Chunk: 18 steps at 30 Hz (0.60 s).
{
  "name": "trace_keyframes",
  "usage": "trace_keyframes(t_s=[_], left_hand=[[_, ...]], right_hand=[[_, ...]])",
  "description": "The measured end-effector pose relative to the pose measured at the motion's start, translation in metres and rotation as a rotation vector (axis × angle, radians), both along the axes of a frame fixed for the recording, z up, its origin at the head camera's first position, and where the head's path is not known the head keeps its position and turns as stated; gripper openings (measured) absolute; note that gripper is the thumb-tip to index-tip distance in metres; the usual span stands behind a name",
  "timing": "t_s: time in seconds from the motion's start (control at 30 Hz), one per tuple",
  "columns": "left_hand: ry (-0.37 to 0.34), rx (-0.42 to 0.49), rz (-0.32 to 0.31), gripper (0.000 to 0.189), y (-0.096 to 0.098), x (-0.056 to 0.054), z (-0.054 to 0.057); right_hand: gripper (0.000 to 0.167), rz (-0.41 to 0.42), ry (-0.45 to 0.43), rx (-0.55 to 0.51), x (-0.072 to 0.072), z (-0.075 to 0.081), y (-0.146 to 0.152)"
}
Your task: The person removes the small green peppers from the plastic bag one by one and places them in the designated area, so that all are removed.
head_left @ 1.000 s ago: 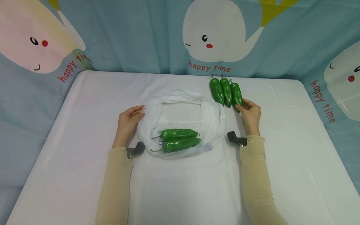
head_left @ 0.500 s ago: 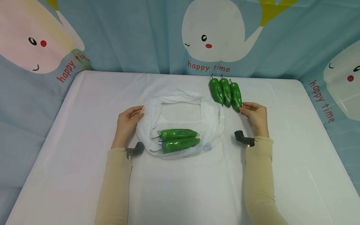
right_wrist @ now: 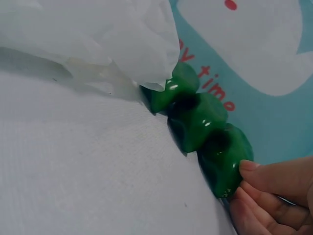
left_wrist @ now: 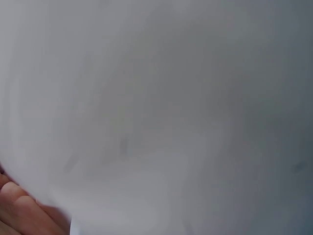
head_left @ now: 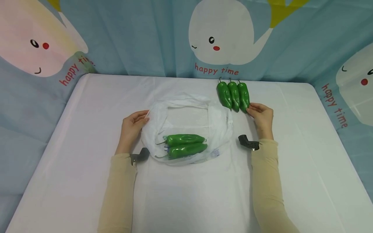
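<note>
On the white table (head_left: 183, 197) it's two against three: a near pepper (head_left: 187, 150) and a second pepper (head_left: 185, 139) lie side by side, stems to the left, within the outline of the bag (head_left: 220, 124), though whether right inside or upon a fold I can't be sure. Up at the far edge come the outer pepper (head_left: 243, 97), the middle pepper (head_left: 234, 96) and the inner pepper (head_left: 224, 95), lined up with stems pointing away, the inner one's tip right by the plastic. And the right hand (head_left: 263, 119) has thumb and fingers pinching the tip of the outer pepper; whether that tip is off the cloth, I can't tell. Over on the other side, the left hand (head_left: 131, 129) seems to pinch the bag's left edge, its mouth wide open. Score, by my reckoning: two at the bag, three outside it, so under half done, and nothing closed up.
</note>
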<state>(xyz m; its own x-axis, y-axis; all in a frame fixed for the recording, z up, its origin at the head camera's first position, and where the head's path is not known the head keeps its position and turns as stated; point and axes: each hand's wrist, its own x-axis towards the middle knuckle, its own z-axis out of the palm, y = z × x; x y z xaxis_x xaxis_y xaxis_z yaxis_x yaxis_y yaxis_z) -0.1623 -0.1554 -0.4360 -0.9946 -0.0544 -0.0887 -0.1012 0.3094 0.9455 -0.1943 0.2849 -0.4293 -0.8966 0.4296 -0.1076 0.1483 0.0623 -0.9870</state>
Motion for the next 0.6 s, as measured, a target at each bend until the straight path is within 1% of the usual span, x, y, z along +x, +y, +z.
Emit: trace_keyframes(t_s=[0.23, 0.37, 0.5, 0.53, 0.6], left_hand=[[0.008, 0.004, 0.011, 0.036, 0.0001, -0.0002, 0.0], [0.015, 0.003, 0.016, 0.036, 0.0001, -0.0008, -0.0003], [0.012, 0.012, 0.01, 0.036, 0.0, -0.0006, 0.0001], [0.012, 0.015, 0.008, 0.036, -0.0001, -0.0005, 0.0001], [0.013, 0.021, 0.001, 0.036, -0.0002, -0.0003, 0.0004]], right_hand=[[0.033, -0.017, -0.001, 0.015, -0.0015, -0.0033, 0.0013], [0.032, -0.016, -0.016, 0.059, -0.0006, -0.0038, 0.0016], [0.032, -0.008, -0.01, 0.055, 0.0003, -0.0035, 0.0014], [0.033, -0.008, -0.003, 0.029, 0.0007, -0.0032, 0.0014], [0.034, -0.007, 0.004, 0.018, 0.0014, -0.0022, 0.001]])
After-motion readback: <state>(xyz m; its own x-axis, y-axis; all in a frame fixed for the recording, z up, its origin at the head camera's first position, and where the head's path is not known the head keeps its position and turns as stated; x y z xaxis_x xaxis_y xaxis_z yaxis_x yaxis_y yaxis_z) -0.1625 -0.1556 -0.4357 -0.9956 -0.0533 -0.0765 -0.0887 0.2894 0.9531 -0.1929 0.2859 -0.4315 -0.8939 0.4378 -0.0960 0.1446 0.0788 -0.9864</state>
